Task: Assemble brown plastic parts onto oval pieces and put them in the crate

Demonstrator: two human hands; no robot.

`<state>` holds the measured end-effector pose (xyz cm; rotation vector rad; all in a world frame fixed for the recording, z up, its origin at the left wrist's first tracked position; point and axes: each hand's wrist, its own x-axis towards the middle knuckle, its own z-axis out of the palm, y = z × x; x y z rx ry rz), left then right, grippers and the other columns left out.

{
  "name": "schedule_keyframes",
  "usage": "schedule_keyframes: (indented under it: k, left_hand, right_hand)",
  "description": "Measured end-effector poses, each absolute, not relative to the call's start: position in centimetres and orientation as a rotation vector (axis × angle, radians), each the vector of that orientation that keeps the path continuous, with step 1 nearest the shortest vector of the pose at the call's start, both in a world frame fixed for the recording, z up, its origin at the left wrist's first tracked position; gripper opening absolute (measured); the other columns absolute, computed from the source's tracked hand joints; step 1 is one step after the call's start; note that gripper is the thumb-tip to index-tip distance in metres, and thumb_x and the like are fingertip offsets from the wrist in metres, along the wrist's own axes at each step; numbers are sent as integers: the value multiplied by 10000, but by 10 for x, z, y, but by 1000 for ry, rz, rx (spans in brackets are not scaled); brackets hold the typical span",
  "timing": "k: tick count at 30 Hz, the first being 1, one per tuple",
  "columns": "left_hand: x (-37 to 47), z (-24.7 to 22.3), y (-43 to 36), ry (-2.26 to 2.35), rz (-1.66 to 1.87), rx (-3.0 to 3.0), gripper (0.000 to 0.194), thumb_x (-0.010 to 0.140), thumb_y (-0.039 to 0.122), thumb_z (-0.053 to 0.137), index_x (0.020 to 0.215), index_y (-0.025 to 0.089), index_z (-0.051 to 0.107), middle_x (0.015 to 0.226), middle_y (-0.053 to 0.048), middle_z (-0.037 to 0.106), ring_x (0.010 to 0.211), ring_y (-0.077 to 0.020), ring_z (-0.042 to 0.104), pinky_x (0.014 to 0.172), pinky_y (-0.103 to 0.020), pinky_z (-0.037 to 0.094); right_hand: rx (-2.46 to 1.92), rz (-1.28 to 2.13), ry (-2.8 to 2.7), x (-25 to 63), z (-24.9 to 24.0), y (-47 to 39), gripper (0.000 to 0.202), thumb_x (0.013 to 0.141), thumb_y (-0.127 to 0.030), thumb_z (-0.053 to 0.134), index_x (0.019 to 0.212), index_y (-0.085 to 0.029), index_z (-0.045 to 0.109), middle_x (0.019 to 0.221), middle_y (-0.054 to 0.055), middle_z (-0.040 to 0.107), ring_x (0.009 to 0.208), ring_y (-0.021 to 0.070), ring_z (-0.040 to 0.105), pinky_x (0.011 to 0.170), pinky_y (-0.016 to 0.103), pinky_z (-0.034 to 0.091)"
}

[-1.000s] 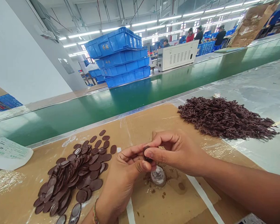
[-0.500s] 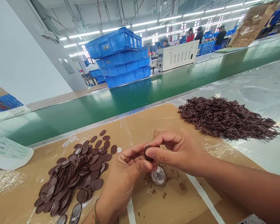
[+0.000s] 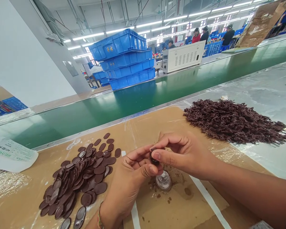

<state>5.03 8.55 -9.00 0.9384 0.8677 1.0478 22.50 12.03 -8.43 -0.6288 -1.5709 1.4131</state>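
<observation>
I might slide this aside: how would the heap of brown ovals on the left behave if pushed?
The heap of brown ovals would probably spread rather than move as one, since its pieces overlap loosely. Each looks thin and flat, so rolling seems unlikely. Glossy faces on some suggest they may slide easily.

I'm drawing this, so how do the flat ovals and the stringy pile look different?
The flat ovals are smooth-edged; the stringy pile is thin, tangled-looking strands. Some flat ovals lie apart from the rest; the stringy pile is one dense heap. The flat ovals are on the left, the stringy pile on the right. Both are dark brown.
</observation>
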Motion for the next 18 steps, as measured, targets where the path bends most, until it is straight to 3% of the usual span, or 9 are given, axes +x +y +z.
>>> schedule_keyframes:
  k: [6,9,12,15,18]
  left_hand:
    - [51,-92,85,884,1030,951,488,617,309,890,1055,200,706,845,-27,699,744,-115,637,743,-219,545]
    - [49,-89,91,952,1027,999,543,607,320,892,1094,198,685,930,-48,717,781,-135,645,781,-254,544]
    - [33,-84,103,1273,1090,1179,522,687,392,821,1140,189,657,1048,-92,713,843,-200,664,851,-352,535]
    - [2,-86,114,1824,1076,1723,401,848,471,617,1095,160,672,1083,-132,696,974,-280,639,976,-458,450]
    - [-19,-95,126,1987,696,2288,363,863,481,569,1011,172,689,1173,-147,660,1194,-396,523,1070,-563,342]
  right_hand:
    - [-610,1424,-1542,226,-82,119,84,804,-274,751,834,-201,722,724,-13,699,648,93,627,591,202,525]
    - [-608,1406,-1507,227,-81,119,116,786,-300,766,819,-199,721,742,-9,704,689,112,646,620,227,531]
    - [-630,1332,-1509,228,-76,125,129,785,-318,767,799,-197,727,743,-4,710,701,127,651,635,249,521]
    - [-668,1147,-1482,235,-63,130,174,800,-352,753,763,-182,740,750,10,726,689,120,639,614,236,502]
    - [-673,956,-1448,262,-40,124,195,814,-376,737,796,-183,751,764,3,725,648,94,614,573,208,489]
